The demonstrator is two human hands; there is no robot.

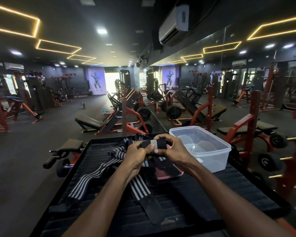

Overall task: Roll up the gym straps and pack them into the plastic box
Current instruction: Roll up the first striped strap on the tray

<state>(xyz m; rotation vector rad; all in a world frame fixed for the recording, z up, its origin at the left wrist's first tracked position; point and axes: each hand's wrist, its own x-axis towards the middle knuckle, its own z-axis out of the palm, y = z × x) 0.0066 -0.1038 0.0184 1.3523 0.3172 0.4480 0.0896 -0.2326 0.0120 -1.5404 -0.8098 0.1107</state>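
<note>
**Roll in hand, box to the right**

Loose black straps with grey stripes [109,178] sprawl across the black ribbed counter [186,209] nearest the camera. Above them, left hand [137,154] and right hand [171,149] curl their fingers round a black strap roll [158,144], lying crosswise. Just right stands the clear plastic box [212,161], open, nearer the right hand; nothing blocks it.

Black ribbed padded surface [203,194] carries everything here. On it, striped black-and-grey straps [96,178] sprawl unrolled across the left and middle. A clear plastic box [217,156] sits at the far right corner, and a flat pink-edged piece, possibly the lid [171,173], lies just beside it.
</note>
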